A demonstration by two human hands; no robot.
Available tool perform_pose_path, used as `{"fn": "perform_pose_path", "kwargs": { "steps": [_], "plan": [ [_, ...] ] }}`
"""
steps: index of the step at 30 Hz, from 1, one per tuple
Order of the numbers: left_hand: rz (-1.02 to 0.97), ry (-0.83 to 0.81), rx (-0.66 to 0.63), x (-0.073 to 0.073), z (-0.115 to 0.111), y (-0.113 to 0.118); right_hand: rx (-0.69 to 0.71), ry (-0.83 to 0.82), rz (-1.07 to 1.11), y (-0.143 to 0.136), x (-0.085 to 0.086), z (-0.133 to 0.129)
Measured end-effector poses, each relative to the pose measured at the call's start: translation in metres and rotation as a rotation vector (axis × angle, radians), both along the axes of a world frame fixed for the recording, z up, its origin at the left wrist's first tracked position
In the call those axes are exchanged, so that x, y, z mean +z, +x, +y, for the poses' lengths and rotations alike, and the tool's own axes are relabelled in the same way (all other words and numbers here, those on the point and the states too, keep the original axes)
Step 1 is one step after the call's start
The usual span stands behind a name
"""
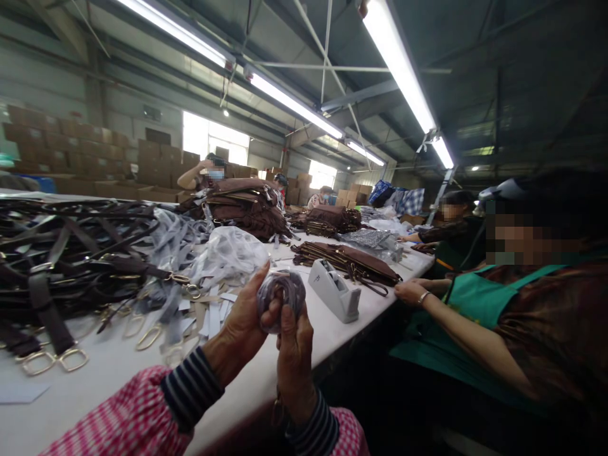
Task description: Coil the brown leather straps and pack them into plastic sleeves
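A coiled strap in clear plastic (281, 297) is held up over the table's near edge. My left hand (244, 320) grips it from the left, with fingertips curled into the front of the coil. From below and the right, my right hand (295, 354) closes on the same coil, thumb against its face. Just beyond to the right stands a white tape dispenser (334, 292). Left of my hands lie loose white paper pieces (216, 316) and crumpled clear plastic (232, 253).
Dark straps with metal buckles (85, 266) heap over the table's left side. Brown bags (244, 206) are stacked farther back, and flat brown pouches (346, 259) lie behind the dispenser. A person in a green apron (479, 304) sits close at the right.
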State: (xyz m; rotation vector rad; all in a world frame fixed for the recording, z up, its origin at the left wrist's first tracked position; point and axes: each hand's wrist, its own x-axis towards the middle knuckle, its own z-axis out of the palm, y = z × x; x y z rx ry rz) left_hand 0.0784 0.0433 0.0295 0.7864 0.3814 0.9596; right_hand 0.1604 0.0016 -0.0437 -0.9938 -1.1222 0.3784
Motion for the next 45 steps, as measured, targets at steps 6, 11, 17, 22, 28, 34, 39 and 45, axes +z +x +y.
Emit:
{"fn": "perform_pose_path", "kwargs": {
  "steps": [6,11,17,22,28,34,39,45],
  "plan": [
    [0.066,0.042,0.123,-0.019,0.020,0.001,-0.005,-0.035,-0.188,0.007,0.007,0.007],
    [0.135,0.154,0.136,-0.026,0.028,0.002,-0.048,-0.077,-0.292,0.025,0.001,0.015],
    [0.178,0.290,0.009,-0.035,0.037,-0.002,-0.180,-0.014,-0.673,0.055,0.002,0.016],
    [0.354,0.452,-0.121,-0.017,0.048,-0.022,-0.293,0.105,-1.200,0.082,0.018,0.020],
    [0.879,1.122,-0.189,-0.029,0.062,-0.040,-0.176,0.225,-1.704,0.105,0.002,0.034],
    [0.816,1.486,-0.081,-0.083,0.043,-0.034,0.186,-0.118,-1.558,0.117,-0.016,0.007],
    [0.844,1.574,-0.066,-0.080,0.033,-0.035,0.403,-0.408,-1.300,0.132,0.002,-0.009],
    [0.861,1.568,-0.142,-0.074,0.035,-0.042,0.524,-0.489,-1.114,0.136,0.010,-0.004]
  ]
}}
